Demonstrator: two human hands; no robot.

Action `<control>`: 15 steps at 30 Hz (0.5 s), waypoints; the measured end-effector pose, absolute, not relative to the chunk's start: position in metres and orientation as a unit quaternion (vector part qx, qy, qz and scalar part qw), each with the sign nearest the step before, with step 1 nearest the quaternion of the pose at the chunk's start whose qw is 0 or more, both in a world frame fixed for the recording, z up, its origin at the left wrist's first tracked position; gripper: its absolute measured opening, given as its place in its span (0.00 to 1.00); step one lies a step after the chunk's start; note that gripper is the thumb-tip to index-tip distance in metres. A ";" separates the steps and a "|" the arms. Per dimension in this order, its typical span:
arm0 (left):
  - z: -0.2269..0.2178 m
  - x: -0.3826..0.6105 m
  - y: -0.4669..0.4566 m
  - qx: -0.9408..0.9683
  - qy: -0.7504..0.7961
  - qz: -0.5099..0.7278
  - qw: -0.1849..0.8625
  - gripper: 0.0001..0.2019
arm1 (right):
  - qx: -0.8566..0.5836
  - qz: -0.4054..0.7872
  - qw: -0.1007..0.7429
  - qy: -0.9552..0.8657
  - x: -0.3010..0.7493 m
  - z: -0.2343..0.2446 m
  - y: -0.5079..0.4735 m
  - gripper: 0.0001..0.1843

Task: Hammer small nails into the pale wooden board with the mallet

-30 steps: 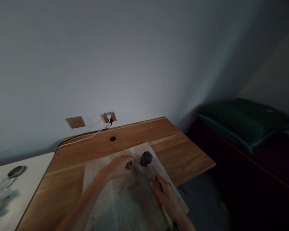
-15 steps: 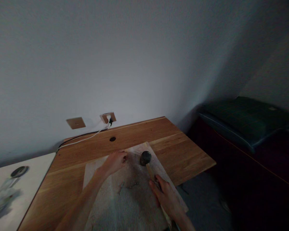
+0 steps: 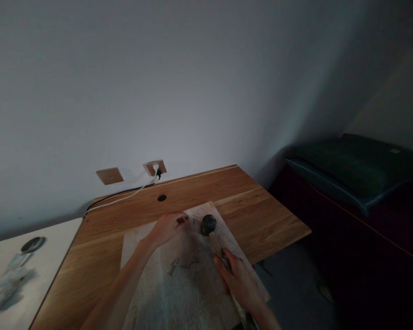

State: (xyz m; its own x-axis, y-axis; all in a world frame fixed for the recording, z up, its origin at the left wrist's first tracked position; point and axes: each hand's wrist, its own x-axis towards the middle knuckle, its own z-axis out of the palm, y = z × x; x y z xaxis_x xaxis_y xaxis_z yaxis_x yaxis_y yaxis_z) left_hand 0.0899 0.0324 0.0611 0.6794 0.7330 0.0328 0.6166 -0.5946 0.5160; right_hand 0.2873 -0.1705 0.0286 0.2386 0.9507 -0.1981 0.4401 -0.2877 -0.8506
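Note:
My right hand point(image 3: 239, 277) is wrapped round the wooden handle of a mallet point(image 3: 208, 224), whose dark rounded head hovers over or rests on a pale wooden board point(image 3: 179, 300); I cannot tell which. At the far part of the board, left of the mallet head, my left hand point(image 3: 168, 228) has its fingers curled together. A thin line shows near its fingertips, but what they hold is too small to make out. Several small metal pieces point(image 3: 184, 264) lie on the board between my hands.
Beneath the board is a brown wooden table point(image 3: 261, 206) against the wall. A white surface point(image 3: 60, 256) at left bears a dark round object point(image 3: 33, 244) and a blurred clear plastic bag point(image 3: 7, 286). Cables point(image 3: 124, 198) run from a wall socket point(image 3: 155, 167). Green bedding point(image 3: 358, 165) lies at right.
My left hand has shifted slightly away from me along the board, its fingers a little nearer the mallet head. The right hand and mallet have hardly moved.

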 end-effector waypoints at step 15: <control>0.024 0.093 0.040 0.846 0.392 0.251 0.262 0.13 | -0.701 0.382 0.348 -0.491 0.286 0.030 -0.170 0.17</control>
State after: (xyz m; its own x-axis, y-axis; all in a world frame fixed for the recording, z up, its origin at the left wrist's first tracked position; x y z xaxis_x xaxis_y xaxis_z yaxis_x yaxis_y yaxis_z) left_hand 0.0932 0.0401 0.0242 0.5677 0.7938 0.2184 0.5309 -0.5557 0.6398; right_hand 0.2861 -0.1696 0.0302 0.2262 0.9546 -0.1940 0.4222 -0.2756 -0.8636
